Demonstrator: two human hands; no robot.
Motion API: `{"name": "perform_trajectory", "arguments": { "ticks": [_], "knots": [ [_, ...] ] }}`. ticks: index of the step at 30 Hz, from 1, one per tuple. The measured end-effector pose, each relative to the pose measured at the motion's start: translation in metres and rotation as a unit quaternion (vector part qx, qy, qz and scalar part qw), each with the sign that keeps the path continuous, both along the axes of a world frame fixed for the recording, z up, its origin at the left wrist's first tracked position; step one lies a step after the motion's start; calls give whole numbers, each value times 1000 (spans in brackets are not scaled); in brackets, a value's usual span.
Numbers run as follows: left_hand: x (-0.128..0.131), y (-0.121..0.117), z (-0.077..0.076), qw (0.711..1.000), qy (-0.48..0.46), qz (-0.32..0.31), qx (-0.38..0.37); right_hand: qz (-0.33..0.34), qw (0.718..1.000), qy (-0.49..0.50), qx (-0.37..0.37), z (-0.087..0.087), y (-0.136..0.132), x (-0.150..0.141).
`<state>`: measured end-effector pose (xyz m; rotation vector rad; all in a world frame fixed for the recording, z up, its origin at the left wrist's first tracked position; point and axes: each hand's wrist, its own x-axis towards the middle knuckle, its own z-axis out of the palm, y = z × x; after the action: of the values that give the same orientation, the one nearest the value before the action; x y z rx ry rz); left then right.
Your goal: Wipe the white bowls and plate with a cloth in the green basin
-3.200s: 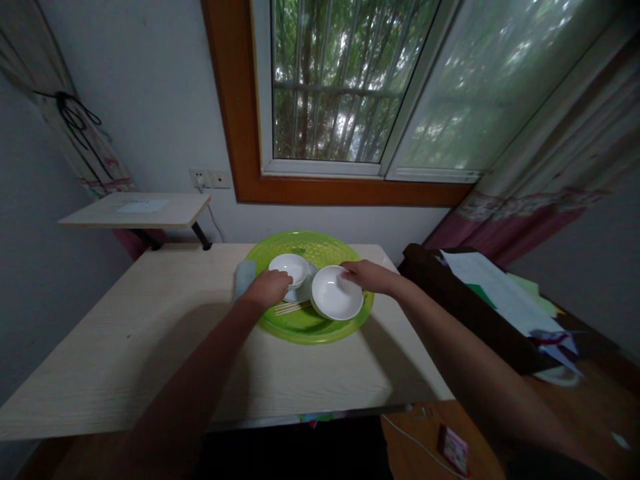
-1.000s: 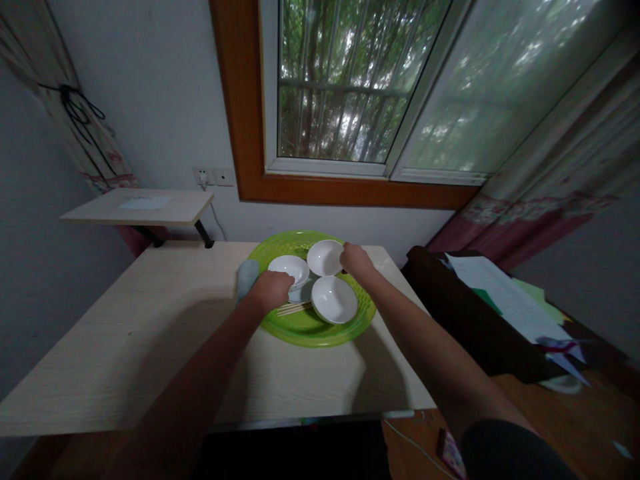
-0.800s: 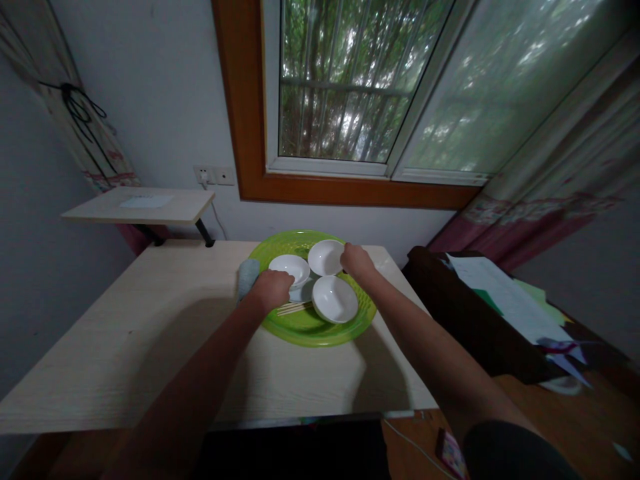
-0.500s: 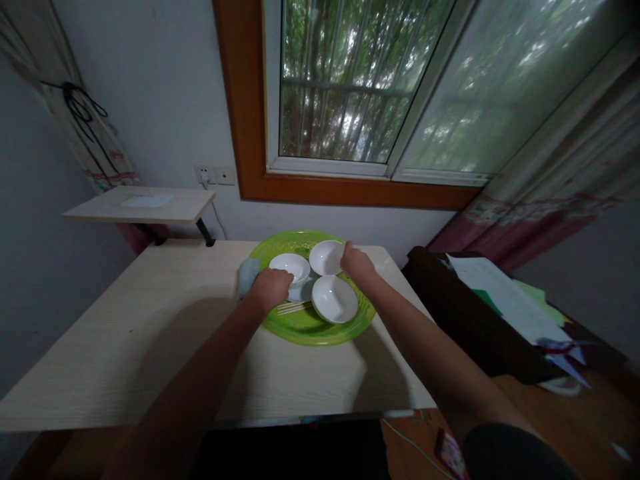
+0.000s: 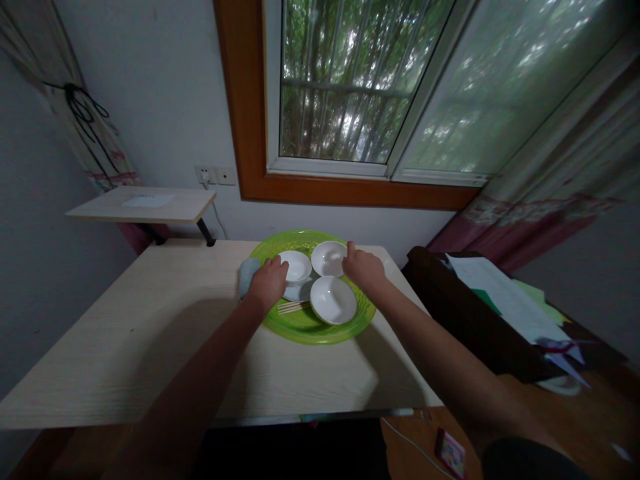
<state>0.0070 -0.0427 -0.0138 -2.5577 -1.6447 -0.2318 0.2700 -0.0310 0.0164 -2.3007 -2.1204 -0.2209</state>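
A round green tray point(image 5: 305, 330) lies on the pale wooden table point(image 5: 150, 333) and holds three white bowls. My left hand point(image 5: 269, 283) is closed on the near rim of the left bowl point(image 5: 297, 265), which sits over a small plate point(image 5: 299, 292). My right hand point(image 5: 365, 268) rests at the right rim of the back bowl point(image 5: 327, 257), fingers loose, one pointing up and touching the rim. The front bowl point(image 5: 333, 300) stands free between my hands. Wooden chopsticks point(image 5: 293, 307) lie on the tray below my left hand.
A folded blue cloth point(image 5: 245, 275) lies at the tray's left edge. A small side shelf point(image 5: 143, 205) juts out at the left wall. A dark stand with papers point(image 5: 500, 293) is at the right. A phone point(image 5: 451, 453) lies on the floor.
My right hand set a second bowl at the back of the tray and has loosened off its rim. My left hand slid the left bowl slightly right.
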Motion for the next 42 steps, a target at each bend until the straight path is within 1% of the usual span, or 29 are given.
{"name": "perform_trajectory", "arguments": {
  "ticks": [3, 6, 8, 11, 14, 17, 22, 26, 29, 32, 37, 40, 42],
  "knots": [
    [2, -1, 6, 1000, 0, -4, -1, 71, 997, -5, -11, 5, -13, -4],
    [5, -2, 9, 998, 12, -48, -36, 148, 988, -4, -38, 5, -24, -9],
    [6, -2, 9, 995, 19, -78, -55, 181, 983, 4, -42, 2, -29, -12],
    [8, -3, 6, 987, 34, -123, -99, 205, 977, 9, -59, -3, -33, -13],
    [8, -3, 4, 979, 45, -141, -138, 202, 975, 1, -89, -7, -34, -12],
    [7, -2, 0, 979, 62, -122, -149, 191, 976, -5, -103, -10, -34, -10],
    [5, 3, -9, 974, 97, -96, -180, 190, 977, -10, -98, -15, -33, -9],
    [6, 5, -14, 966, 103, -96, -215, 194, 976, -9, -94, -19, -31, -7],
    [8, 3, -16, 957, 122, -109, -239, 197, 975, -7, -100, -21, -30, -8],
    [10, 1, -15, 945, 129, -132, -271, 195, 974, -12, -112, -23, -29, -9],
    [11, -2, -5, 917, 109, -170, -343, 201, 974, -8, -106, -25, -29, -9],
    [12, -1, -4, 907, 123, -180, -360, 199, 974, -8, -109, -25, -29, -9],
    [12, 0, -5, 905, 142, -185, -356, 194, 975, -10, -110, -25, -29, -9]
  ]
}}
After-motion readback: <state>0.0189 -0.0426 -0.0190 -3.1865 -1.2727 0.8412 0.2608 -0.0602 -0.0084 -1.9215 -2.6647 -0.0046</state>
